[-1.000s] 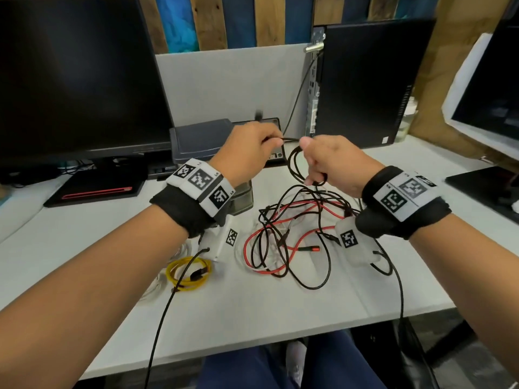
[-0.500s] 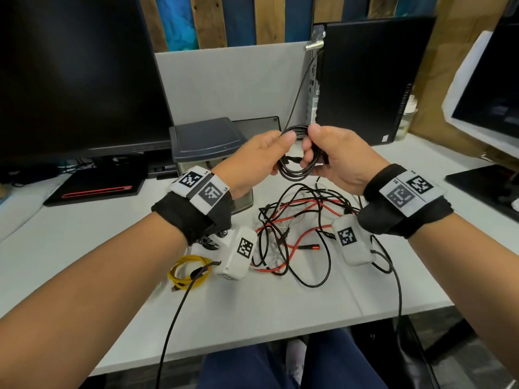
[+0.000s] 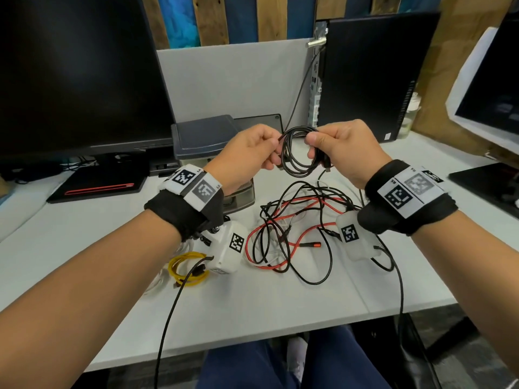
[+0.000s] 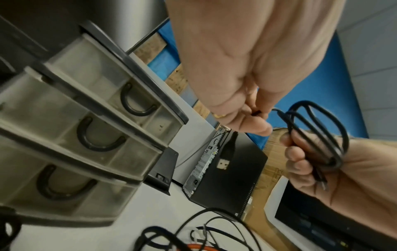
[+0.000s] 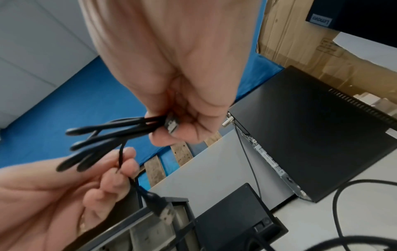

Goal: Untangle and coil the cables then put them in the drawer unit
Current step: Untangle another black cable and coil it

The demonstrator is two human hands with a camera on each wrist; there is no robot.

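Cables come first: a black cable coil (image 3: 299, 153) is held up in the air between both hands, above the white desk (image 3: 280, 318). The right hand (image 3: 341, 151) has its fingers curled tight round one side of the loops. The left hand (image 3: 247, 153) pinches the loose end with finger and thumb, and a USB plug (image 5: 164, 214) hangs down from it. A messy pile of black, red and white cables (image 3: 295, 234) lies on the desk under the hands, and a yellow cable coil (image 3: 186, 269) sits partly hidden by the left wrist. The drawer unit (image 4: 86, 135) stands just behind the left hand; the arm covers most of it from the head camera. Backwards writing on a dark monitor (image 5: 352, 11) looks like "Lenovo". The desk's front edge has bare room
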